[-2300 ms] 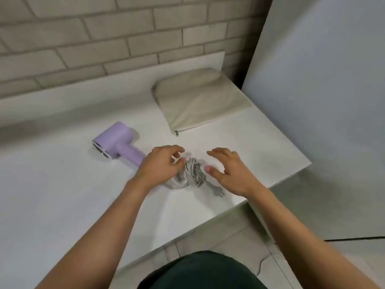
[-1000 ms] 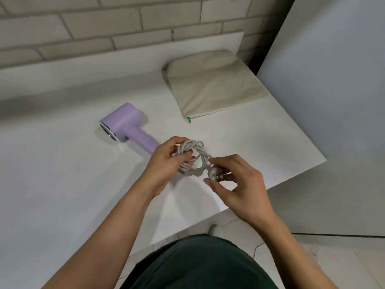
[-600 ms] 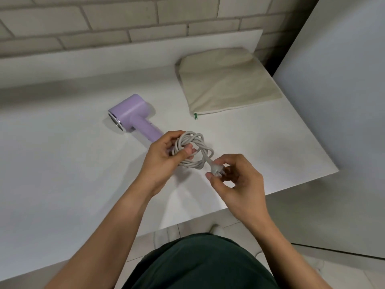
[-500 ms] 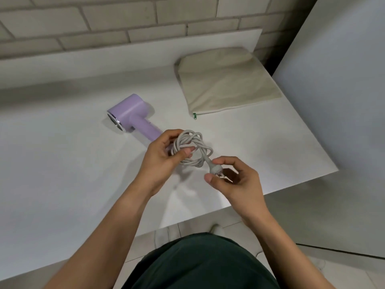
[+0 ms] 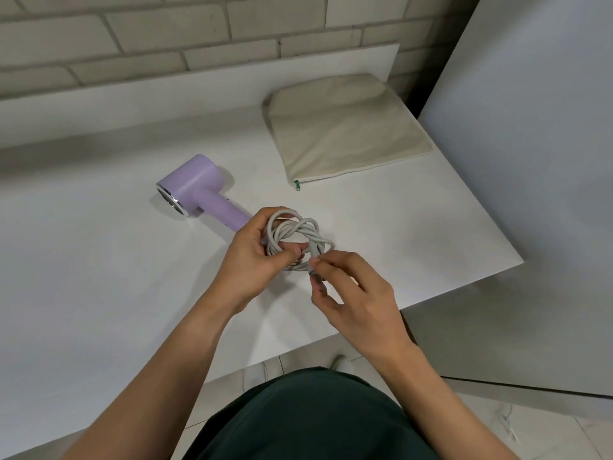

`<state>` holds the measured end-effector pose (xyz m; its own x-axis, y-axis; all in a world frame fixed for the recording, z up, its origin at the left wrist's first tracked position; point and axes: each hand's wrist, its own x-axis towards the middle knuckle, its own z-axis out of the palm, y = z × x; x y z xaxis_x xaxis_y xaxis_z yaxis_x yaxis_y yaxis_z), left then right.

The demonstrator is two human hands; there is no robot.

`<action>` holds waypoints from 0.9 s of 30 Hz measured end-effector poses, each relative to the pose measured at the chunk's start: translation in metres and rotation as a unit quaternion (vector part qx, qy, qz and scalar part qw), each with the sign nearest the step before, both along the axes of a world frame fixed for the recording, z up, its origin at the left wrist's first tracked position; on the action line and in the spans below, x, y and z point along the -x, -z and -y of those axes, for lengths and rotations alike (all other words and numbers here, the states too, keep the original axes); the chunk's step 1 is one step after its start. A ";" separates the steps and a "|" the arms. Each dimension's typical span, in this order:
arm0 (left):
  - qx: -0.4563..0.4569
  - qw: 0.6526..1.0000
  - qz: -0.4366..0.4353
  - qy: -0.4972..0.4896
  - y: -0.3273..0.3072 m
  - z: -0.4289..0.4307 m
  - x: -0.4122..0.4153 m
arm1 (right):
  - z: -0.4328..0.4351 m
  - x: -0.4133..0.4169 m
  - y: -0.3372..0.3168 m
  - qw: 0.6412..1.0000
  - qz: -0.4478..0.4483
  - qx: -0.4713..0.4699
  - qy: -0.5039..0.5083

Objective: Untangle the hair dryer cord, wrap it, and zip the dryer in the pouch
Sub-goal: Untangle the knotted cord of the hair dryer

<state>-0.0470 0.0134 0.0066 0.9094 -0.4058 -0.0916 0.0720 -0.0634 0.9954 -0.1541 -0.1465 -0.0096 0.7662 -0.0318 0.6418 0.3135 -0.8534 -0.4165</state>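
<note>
A lilac hair dryer [image 5: 195,189] lies on its side on the white table [image 5: 99,277], barrel pointing left. Its grey cord [image 5: 293,235] is a tangled bundle lifted just above the table. My left hand [image 5: 255,257] grips the bundle's left side, thumb pressed across the loops. My right hand [image 5: 351,293] pinches the plug end of the cord at the bundle's lower right; the plug itself is mostly hidden by my fingers. A beige fabric pouch [image 5: 345,127] lies flat at the back right, its green zipper pull [image 5: 297,185] at the near left corner.
A brick wall [image 5: 166,34] with a white upstand runs behind the table. A tall pale panel [image 5: 530,161] stands close on the right. The table's front edge runs diagonally just below my hands, with tiled floor [image 5: 530,426] beneath.
Both hands took the cord bundle off the table and raised it. My right hand shifted from holding the plug out to the right to pinching it close under the bundle.
</note>
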 end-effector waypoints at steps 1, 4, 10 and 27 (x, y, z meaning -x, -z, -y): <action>-0.004 1.000 0.001 0.004 0.000 -0.001 -0.001 | 0.000 -0.001 0.001 1.000 0.008 0.007 -0.003; -0.019 1.000 0.009 0.022 0.001 -0.004 -0.003 | -0.001 -0.003 0.000 0.999 0.005 -0.042 -0.001; -0.024 0.999 -0.008 0.039 0.003 -0.003 -0.006 | -0.001 -0.004 -0.012 0.920 -0.118 -0.371 0.036; -0.002 0.992 -0.060 0.108 0.007 0.000 -0.018 | 0.013 -0.032 -0.006 0.831 -0.318 -0.457 0.006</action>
